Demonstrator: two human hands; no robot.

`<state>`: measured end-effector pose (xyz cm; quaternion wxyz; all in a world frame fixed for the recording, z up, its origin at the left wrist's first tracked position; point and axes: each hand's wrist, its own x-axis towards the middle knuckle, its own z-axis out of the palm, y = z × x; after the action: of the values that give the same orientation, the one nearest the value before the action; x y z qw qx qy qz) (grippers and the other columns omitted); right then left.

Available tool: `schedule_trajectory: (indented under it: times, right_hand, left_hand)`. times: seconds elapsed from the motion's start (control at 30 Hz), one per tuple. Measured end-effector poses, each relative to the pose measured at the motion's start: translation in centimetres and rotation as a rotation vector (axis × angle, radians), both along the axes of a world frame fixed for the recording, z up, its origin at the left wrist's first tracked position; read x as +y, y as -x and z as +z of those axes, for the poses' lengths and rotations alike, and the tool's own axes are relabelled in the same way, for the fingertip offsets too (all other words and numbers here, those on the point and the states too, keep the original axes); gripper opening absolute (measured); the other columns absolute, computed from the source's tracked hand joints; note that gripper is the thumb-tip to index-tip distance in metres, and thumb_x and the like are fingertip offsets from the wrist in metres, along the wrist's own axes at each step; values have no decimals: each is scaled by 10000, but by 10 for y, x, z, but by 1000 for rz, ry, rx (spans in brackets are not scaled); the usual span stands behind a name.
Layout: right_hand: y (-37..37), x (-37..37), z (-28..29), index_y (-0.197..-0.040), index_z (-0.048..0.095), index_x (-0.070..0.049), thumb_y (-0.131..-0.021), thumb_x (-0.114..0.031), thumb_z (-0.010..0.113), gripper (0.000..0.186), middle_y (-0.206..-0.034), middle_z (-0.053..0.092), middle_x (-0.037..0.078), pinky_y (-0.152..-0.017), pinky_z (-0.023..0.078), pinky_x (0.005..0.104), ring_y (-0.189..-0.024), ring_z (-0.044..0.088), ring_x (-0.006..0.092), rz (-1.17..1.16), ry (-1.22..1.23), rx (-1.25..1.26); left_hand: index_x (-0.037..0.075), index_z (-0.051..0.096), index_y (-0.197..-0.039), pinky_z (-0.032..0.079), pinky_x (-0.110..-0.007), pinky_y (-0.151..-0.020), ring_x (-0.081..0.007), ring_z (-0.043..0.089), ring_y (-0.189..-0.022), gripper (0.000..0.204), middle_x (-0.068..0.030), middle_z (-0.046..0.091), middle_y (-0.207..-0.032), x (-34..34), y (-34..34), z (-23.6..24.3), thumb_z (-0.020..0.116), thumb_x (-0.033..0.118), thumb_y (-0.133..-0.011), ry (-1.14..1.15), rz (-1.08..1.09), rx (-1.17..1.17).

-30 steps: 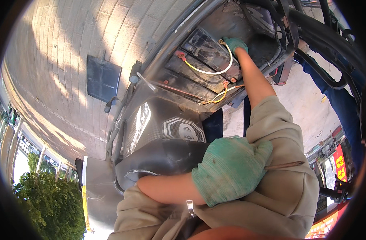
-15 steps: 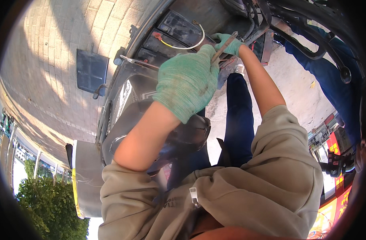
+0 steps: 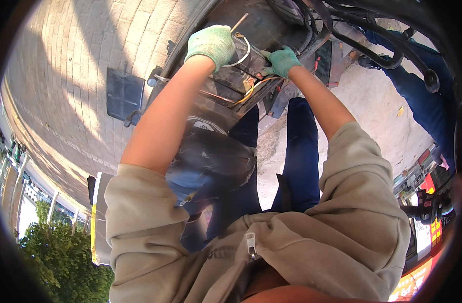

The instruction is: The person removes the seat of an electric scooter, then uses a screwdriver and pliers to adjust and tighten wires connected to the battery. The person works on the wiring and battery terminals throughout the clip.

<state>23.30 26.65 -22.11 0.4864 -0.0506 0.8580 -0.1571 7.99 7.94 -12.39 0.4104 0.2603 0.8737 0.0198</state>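
My left hand [image 3: 210,45], in a pale green knit glove, is closed round a thin rusty metal rod [image 3: 239,22] whose bare end points up and right. It hangs over the left side of a compartment of black batteries [image 3: 226,78]. My right hand [image 3: 283,61], gloved alike, reaches to the compartment's right edge, its forefinger and thumb apart beside a copper-coloured cable terminal [image 3: 259,76]. Between the hands a white cable [image 3: 246,53] arches over the batteries. A yellow-orange cable [image 3: 248,92] curves along the near side.
A black seat [image 3: 210,156] lies close before me. On the paving to the left is a dark flat panel [image 3: 125,93]. Black metal bars [image 3: 387,63] cross the upper right, with another person's dark-trousered leg [image 3: 417,91] beyond them.
My left hand has moved up and left with the rod, away from my right hand. My right hand has shifted slightly down and left, and the yellow-orange cable is now uncovered.
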Motion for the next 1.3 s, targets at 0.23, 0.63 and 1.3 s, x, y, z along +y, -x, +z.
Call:
schedule_trajectory:
  times: [0.23,0.63,1.3]
  right_hand:
    - [2,-38,2,-1283,501,12,-726,-297,744,682,-1117,686,184,-915,450,441,-1076,640,354,-161,-163,-64]
    - [3,-27,-6,-1320,511,-65,-568,-381,867,890,-1094,694,155,-877,513,427,-1020,664,332,-203,-89,3]
    - [0,-4,0,-1548,183,-95,-719,-329,781,1048,-1154,660,197,-896,513,421,-1049,645,355,-152,210,66]
  left_hand:
    - [100,644,-1082,544,-447,-825,-335,675,-1006,197,-144,642,-1125,12,5,-35,546,167,-925,131,-103,148]
    - [108,754,-1036,557,-424,-818,-325,694,-1010,242,-165,721,-1042,33,12,-47,591,166,-866,327,22,108]
    - [163,596,-1254,515,-497,-885,-362,653,-1079,342,-167,687,-1135,19,2,-54,521,197,-923,367,45,143]
